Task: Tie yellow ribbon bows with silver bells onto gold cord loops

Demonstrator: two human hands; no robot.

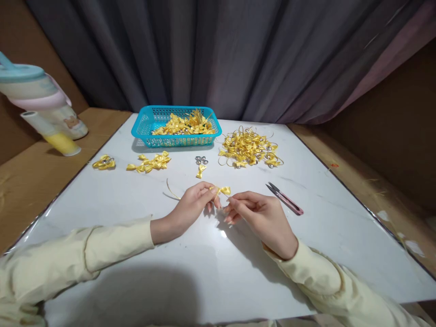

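Above the middle of the white table, my left hand [197,202] pinches a small yellow ribbon bow [224,190] between thumb and fingers. A thin gold cord [172,191] trails out behind that hand to the left. Just right of the bow, my right hand [260,213] has thumb and forefinger pinched together, seemingly on a strand of the cord that runs from the bow; the fingertips hide most of it. Beyond my hands lie a single yellow bow [200,171] and several silver beads [201,160].
A blue basket [141,136] of yellow bows stands at the back. To its right is a pile of corded bows [248,146]. Loose bows [150,162] and a small bundle [104,162] lie left. Pink thread snips [285,199] rest right. A tumbler [42,97] stands far left.
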